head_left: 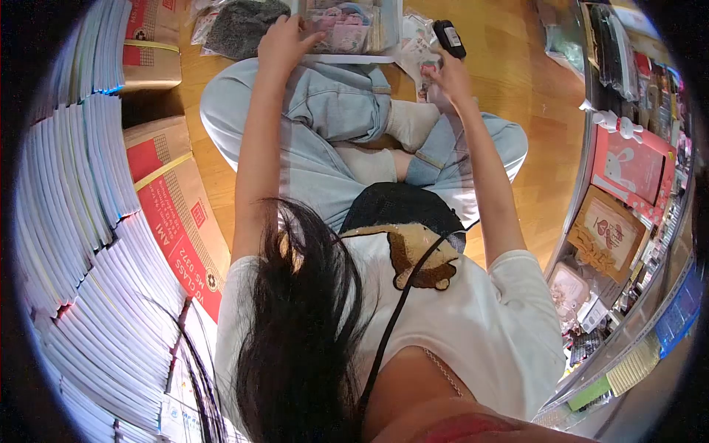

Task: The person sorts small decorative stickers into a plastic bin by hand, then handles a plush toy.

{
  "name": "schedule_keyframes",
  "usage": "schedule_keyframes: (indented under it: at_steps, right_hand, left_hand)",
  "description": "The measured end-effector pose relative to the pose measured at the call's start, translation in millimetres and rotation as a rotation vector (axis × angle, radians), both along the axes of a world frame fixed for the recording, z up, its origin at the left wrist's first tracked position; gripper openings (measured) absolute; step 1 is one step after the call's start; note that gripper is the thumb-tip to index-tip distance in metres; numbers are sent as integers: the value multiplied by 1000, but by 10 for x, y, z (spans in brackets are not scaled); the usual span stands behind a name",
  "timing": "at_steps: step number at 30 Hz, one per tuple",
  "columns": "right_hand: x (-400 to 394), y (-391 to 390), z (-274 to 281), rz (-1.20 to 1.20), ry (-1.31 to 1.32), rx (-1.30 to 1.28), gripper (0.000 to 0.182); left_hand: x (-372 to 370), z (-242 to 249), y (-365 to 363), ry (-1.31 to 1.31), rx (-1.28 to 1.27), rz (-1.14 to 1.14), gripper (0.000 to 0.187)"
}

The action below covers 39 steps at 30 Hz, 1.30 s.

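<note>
My left hand (286, 43) has its fingers spread at the left rim of a clear plastic box (393, 29), beside a dark grey fuzzy bundle (247, 29). Inside the box lie pink and pale printed packets (347, 31). To the right of the box, my right hand (450, 74) is closed at the near end of a small black object with a white label (449, 38), its exact kind unclear. Beneath that hand, clear printed plastic packets (417, 63) lie on the floor.
My crossed legs in pale jeans (317, 111) are just below the box. Tall stacks of books (81, 177) and red-and-brown cartons (177, 214) line the left. A shelf on the right holds a pink rabbit-print box (628, 166), a brown box (605, 229) and several packaged goods. Wooden floor (517, 81) shows between.
</note>
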State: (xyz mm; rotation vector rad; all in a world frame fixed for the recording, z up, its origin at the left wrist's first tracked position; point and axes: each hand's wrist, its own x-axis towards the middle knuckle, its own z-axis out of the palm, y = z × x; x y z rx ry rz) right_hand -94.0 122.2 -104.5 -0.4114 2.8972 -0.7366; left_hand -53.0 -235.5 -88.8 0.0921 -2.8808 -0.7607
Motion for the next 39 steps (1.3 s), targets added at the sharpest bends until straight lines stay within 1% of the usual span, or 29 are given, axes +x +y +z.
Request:
schedule_keyframes:
  at_steps: [1,4,5,7,10,13,16,19,22,25,26,29,30,32,35,38,39]
  right_hand:
    - [-35,50,-44,-52,-47,-128,56]
    - [-160,151,-33,-77,-100,-291,57]
    - [-160,190,0,-129,-201,-408,56]
    - [-14,-79,563,-230,-406,-641,56]
    - [86,-242,814,-276,-401,-746,52]
    - [141,-414,1027,-215,-450,-765,44]
    - [99,-518,963,-144,-352,-641,38]
    - [98,-740,969,-39,-251,-494,37]
    - [114,-1053,848,29,-72,-485,41]
    - [170,-1339,873,-9,-108,-473,44]
    - [78,-1345,656,64,-9,-406,44]
    - [122,-1547,703,108,-27,-351,42]
    - [121,-1582,629,127,-8,-314,37]
    - [98,-1640,485,174,106,-241,36]
    - [52,-1645,265,242,250,-151,32]
    - [129,-1695,406,237,305,-60,26]
    - [166,-1720,490,223,310,-28,25]
  left_hand:
    - [6,-3,0,5,2,6,47]
    - [-12,-35,1,-5,-1,6,46]
    - [-17,-43,1,-12,-3,6,46]
    - [-16,-31,-2,-12,-22,0,45]
    - [-12,9,0,-25,-27,-3,45]
    - [-7,42,10,-41,-37,0,45]
    - [-2,40,24,-31,-46,10,46]
    - [-1,21,18,-25,-34,13,46]
    - [-5,21,11,-30,-6,10,45]
    - [-24,-32,-40,-12,38,-14,44]
    - [-32,-58,-53,-2,56,-26,43]
    - [-30,-95,-54,17,67,-4,40]
    - [-32,-77,-58,-10,74,-7,38]
    - [-37,-27,-71,-65,89,-14,34]
    - [-67,-134,-92,-55,121,23,29]
    - [-94,-190,-88,-45,107,97,28]
    - [-104,-210,-103,-64,125,72,29]
